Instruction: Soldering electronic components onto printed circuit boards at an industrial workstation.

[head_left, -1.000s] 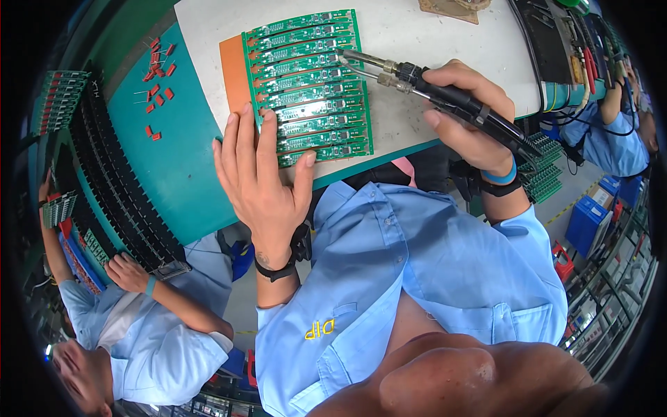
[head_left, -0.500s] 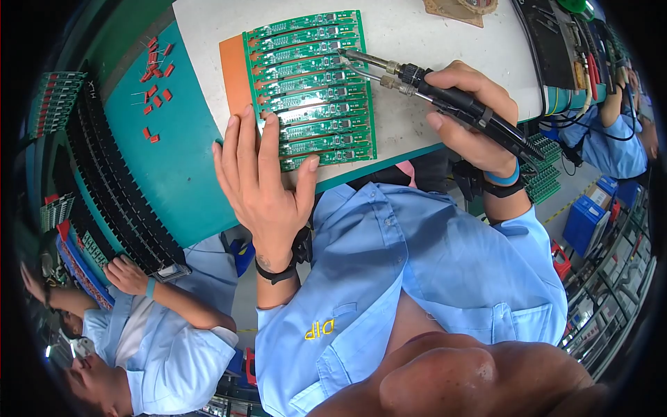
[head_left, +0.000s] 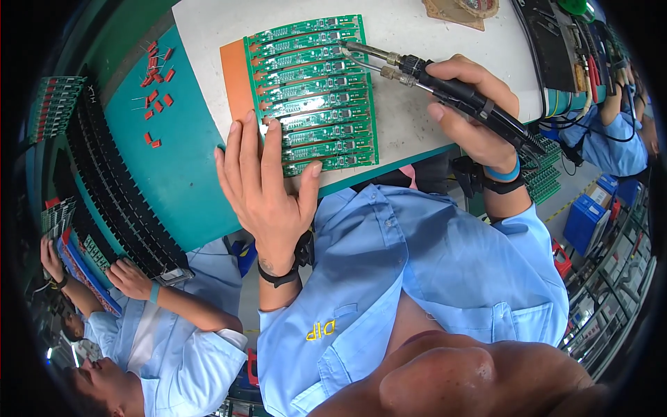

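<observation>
The black slotted rack (head_left: 114, 201) along the left edge of the table stands on the teal mat (head_left: 180, 167), and green boards sit upright in its slots at the far end (head_left: 52, 104) and near a co-worker's hands (head_left: 128, 274) at the lower left; how many boards it holds cannot be told. On the teal mat lie scattered small red components (head_left: 156, 76), loose and apart from one another. Beside the mat, on the white table (head_left: 410, 118), an orange pad (head_left: 235, 76) carries the green circuit board panel (head_left: 313, 90), a stack of long narrow strips joined side by side. The left hand (head_left: 264, 181) lies flat and spread wide, fingertips pressing the near left corner of the panel and the thumb resting on its near edge. The right hand (head_left: 472, 115) is closed around the black handle of a soldering iron (head_left: 424, 73), whose metal tip reaches the far right edge of the panel. A cable runs from the iron's handle past the wrist, which wears a blue band. At the far right another person in a light blue sleeve (head_left: 618, 139) works near blue bins (head_left: 583, 222) and shelving.
</observation>
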Demonstrator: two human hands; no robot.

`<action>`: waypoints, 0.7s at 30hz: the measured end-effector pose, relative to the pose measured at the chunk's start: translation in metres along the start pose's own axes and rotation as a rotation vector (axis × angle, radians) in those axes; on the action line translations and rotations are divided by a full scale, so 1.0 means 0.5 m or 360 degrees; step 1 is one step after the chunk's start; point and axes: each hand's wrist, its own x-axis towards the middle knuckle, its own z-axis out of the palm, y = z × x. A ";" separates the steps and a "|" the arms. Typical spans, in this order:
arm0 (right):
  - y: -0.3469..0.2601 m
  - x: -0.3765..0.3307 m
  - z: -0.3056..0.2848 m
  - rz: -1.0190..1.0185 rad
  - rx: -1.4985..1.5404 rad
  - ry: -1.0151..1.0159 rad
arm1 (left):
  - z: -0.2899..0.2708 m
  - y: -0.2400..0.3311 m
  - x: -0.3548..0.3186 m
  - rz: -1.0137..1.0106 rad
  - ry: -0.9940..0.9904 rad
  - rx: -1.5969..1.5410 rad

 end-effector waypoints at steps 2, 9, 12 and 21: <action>0.000 0.001 -0.002 0.0006 -0.0010 -0.0009 | 0.000 0.001 0.001 -0.0005 -0.0010 -0.0002; -0.004 0.003 -0.002 -0.0002 -0.0023 -0.0004 | -0.001 0.003 0.001 -0.0015 -0.0009 -0.0004; -0.003 0.006 0.000 -0.0018 -0.0016 -0.0015 | -0.001 0.002 0.000 -0.0016 -0.0007 -0.0005; -0.008 -0.018 -0.026 0.0038 -0.0041 0.0221 | -0.001 0.001 -0.001 -0.0003 -0.0010 -0.0013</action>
